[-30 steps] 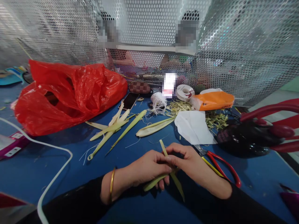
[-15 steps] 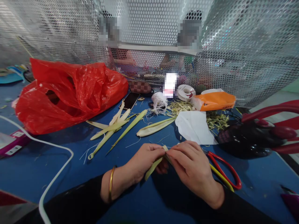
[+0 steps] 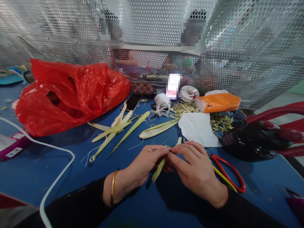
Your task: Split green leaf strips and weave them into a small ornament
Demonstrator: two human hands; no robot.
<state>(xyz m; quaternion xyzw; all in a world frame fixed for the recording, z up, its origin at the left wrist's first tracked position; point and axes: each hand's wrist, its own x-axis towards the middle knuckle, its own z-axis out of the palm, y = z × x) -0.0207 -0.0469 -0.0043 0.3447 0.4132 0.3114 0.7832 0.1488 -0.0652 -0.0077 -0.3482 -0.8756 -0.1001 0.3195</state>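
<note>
A narrow pale green leaf strip (image 3: 158, 171) is pinched in my left hand (image 3: 144, 164), its free end hanging below the fingers. My right hand (image 3: 196, 171) meets it fingertip to fingertip, fingers pressed together on the same strip; a pale end pokes up behind the knuckles. The exact fold between the fingertips is hidden. Beyond my hands lies a single long leaf (image 3: 158, 129). More pale leaves (image 3: 111, 129) are piled to the left, one with a curled, thread-tied end. Red-and-yellow-handled pliers (image 3: 231, 172) rest beside my right wrist.
A red plastic bag (image 3: 71, 95) fills the back left, near a white cable (image 3: 59, 177). Further back are a phone (image 3: 133, 102), white thread (image 3: 162, 103), a spool (image 3: 190, 94) and an orange packet (image 3: 219, 103). White paper (image 3: 198, 129) lies before a black object with red handles (image 3: 251, 142).
The hanging end of the strip has swung slightly right and turned. A pale end now shows above my right fingers, and my fingertips have shifted closer together.
</note>
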